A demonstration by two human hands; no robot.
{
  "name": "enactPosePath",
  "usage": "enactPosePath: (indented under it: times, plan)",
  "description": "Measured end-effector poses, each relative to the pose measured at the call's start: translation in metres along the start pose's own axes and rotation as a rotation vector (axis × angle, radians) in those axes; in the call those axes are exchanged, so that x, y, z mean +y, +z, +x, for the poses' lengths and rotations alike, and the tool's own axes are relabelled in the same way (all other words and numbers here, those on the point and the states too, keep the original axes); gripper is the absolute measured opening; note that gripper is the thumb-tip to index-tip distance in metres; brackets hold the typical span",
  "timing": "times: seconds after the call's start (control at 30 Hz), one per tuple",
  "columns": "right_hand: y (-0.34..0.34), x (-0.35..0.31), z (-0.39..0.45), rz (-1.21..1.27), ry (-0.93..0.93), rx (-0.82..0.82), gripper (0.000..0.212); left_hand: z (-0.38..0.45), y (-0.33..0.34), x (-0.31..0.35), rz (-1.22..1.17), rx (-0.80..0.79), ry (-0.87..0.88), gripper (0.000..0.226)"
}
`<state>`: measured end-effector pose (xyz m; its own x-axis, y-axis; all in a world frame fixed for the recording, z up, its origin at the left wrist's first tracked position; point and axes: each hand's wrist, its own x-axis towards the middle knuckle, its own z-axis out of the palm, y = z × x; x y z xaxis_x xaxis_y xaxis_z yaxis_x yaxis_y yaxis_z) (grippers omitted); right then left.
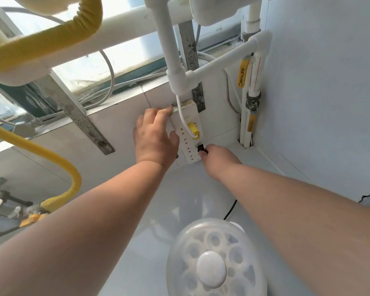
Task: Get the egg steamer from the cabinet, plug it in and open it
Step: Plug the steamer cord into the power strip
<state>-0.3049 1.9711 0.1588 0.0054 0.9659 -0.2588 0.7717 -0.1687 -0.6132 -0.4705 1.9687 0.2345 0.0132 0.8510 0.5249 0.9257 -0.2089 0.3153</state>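
The right hand (219,160) is pinching the black plug (201,148) against the white power strip (187,135), which the left hand (155,138) is bracing with relaxed fingers, while the clear-domed, white-knobbed egg steamer (217,259) is sitting lidded behind both wrists

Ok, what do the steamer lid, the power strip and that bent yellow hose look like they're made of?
Steamer lid: clear, glossy plastic by the look of it; the egg tray shows through, and it has an opaque white knob.
Power strip: white hard plastic, smooth, slightly yellowed at the top end.
Yellow hose: probably a corrugated pipe in a yellow plastic sleeve; fine ribs show along the bend.
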Motion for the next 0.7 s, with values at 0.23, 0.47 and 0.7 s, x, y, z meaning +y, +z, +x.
enactPosePath:
  times: [0.23, 0.47, 0.7]
  plan:
    - [-0.001, 0.000, -0.001, -0.068, -0.014, -0.001, 0.040, 0.001, 0.008, 0.004, 0.091, 0.021, -0.008, 0.066]
    - [0.000, -0.007, 0.002, -0.160, 0.000, 0.012, 0.038, 0.003, 0.010, 0.007, 0.159, 0.008, -0.015, 0.063]
    - [-0.001, -0.025, 0.007, -0.166, 0.050, -0.050, 0.030, 0.003, 0.010, 0.005, 0.196, -0.003, -0.003, 0.064]
